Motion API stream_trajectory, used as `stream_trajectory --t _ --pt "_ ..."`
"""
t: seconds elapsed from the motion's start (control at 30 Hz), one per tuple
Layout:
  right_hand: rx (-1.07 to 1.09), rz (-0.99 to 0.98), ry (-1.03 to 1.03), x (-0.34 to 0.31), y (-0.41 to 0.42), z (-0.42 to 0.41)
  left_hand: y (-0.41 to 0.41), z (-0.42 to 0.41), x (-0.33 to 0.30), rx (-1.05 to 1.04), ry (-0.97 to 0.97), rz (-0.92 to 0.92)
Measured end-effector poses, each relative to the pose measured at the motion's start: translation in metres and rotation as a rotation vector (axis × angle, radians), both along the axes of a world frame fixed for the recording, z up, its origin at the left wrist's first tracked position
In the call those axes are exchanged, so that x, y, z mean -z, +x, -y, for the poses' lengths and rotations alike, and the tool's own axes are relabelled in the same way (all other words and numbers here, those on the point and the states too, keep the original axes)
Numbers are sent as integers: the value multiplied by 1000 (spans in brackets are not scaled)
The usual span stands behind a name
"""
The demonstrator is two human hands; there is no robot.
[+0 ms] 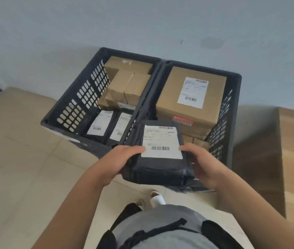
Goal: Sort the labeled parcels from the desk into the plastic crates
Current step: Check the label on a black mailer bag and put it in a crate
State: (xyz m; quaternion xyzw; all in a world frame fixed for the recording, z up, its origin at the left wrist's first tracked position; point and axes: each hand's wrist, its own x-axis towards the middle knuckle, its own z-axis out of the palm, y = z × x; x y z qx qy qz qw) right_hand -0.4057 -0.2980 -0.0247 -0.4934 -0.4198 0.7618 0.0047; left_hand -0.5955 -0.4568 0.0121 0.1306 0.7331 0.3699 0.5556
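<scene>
While both hands (160, 164) grip it, the dark parcel (158, 159) points lengthwise toward the crates (142, 105).

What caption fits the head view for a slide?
Both hands, left hand and right hand, hold a labeled dark parcel above two dark plastic crates.

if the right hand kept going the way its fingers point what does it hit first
The right hand grips the grey parcel, fingers pointing left, so that parcel blocks it at once. Beyond it lies the left hand.
</scene>
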Motion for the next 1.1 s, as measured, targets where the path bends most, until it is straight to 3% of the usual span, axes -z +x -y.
stream_trajectory --t 0.37,0.63,0.8,0.9,1.1 --pt "384 289 -46 23 22 -23 -21 -130 66 491 -160 197" --pt "492 423 -75 34 17 -31 -13 -142 103 478 -157 386" --pt "295 463 124 16 17 -30 -16 -134 87 453 -139 347" --pt "59 476 282 -1 10 -30 -14 -125 66 446 -127 249" --pt "-337 453 393 -15 -22 -35 5 -99 37 400 -33 17"
